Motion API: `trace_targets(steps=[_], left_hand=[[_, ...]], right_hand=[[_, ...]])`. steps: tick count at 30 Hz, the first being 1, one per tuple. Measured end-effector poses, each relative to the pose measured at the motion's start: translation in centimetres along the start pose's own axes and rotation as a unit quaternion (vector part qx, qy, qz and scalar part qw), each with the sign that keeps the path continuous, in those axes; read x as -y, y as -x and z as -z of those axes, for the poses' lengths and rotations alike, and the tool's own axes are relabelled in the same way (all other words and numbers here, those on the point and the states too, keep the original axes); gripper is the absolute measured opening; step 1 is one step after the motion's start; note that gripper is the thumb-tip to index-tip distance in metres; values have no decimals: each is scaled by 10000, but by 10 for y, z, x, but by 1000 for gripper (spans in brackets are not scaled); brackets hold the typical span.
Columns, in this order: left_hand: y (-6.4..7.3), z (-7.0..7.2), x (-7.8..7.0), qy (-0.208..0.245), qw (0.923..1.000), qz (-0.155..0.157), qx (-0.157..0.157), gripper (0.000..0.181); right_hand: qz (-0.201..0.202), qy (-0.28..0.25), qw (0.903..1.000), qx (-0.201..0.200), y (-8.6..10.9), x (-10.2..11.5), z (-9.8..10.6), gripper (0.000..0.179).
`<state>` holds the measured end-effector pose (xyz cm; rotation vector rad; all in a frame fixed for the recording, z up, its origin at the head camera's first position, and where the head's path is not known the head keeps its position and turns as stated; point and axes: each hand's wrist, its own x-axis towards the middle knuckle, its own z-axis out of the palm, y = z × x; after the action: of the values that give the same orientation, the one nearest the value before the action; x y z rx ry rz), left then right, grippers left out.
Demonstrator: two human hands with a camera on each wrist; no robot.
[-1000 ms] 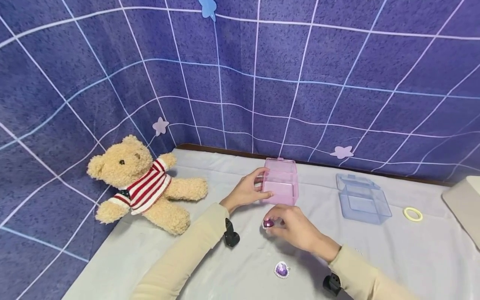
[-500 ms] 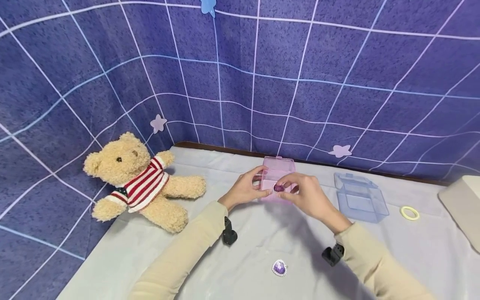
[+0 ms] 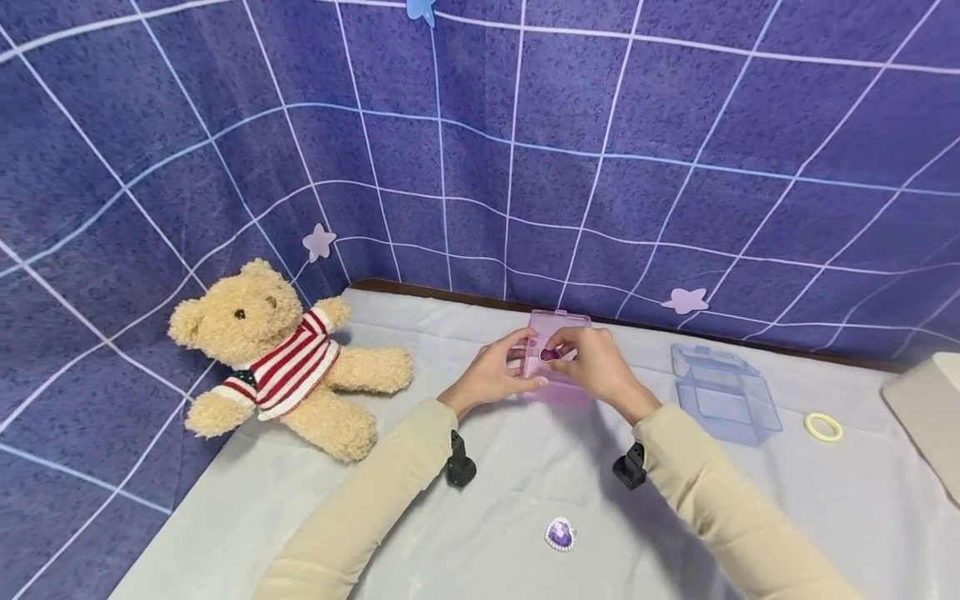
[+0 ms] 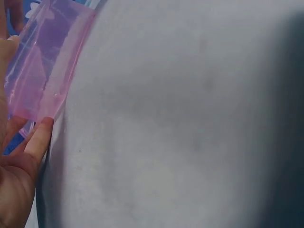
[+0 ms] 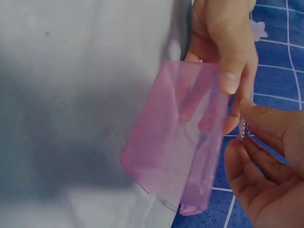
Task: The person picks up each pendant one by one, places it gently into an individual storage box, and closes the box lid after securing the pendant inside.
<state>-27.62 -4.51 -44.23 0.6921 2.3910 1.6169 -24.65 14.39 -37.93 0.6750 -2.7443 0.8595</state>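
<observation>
An upright pink translucent plastic box (image 3: 562, 393) has its lid standing back at the far side. My left hand (image 3: 491, 375) holds it by its left side, thumb at the front corner and fingers behind. Over the box's opening, my right hand (image 3: 596, 362) pinches a purple jewel (image 3: 550, 355) with a sparkling edge. The right wrist view shows this jewel (image 5: 245, 129) edge-on between thumb and fingers, above the box's rim. A heart-shaped purple jewel (image 3: 560, 534) with a white beaded border lies on the cloth nearer me.
An opened blue translucent box (image 3: 727, 396) stands to the right, with a yellow ring (image 3: 823, 427) beyond it. A teddy bear (image 3: 277, 358) in a striped shirt sits at left. A beige object (image 3: 926, 417) is at the right edge; a blue curtain (image 3: 480, 167) hangs behind.
My right hand has carried the pinched jewel from in front of the pink box up and away from me, over its opening. The left hand keeps its hold on the box.
</observation>
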Motion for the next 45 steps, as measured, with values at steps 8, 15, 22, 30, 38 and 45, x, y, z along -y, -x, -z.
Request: trace_targets(steps=[8,15,22,30,38,45], left_hand=[[-3,-4,10,155,9999,-31,-46,75],[-4,-3,10,126,9998,-59,-107,76],[-3,-6,9,229,9997,-80,-65,77],[-6,-5,12,-128,9997,-143,-162,75],[-4,-3,12,-191,9997,-52,-114,77],[-7,-2,10,-190,9998,-19,-116,79]], right_hand=[[-28,-97,9998,157,-10,-10,-18,16],[91,-110,9988,472,-18,-17,-29,13],[152,567,9961,655,-21,-19,-34,12],[-178,826,9927,855,-25,-17,-36,13],[-155,568,9951,796,-18,-14,-31,10],[226,168,9996,48,8,-5,-5,15]])
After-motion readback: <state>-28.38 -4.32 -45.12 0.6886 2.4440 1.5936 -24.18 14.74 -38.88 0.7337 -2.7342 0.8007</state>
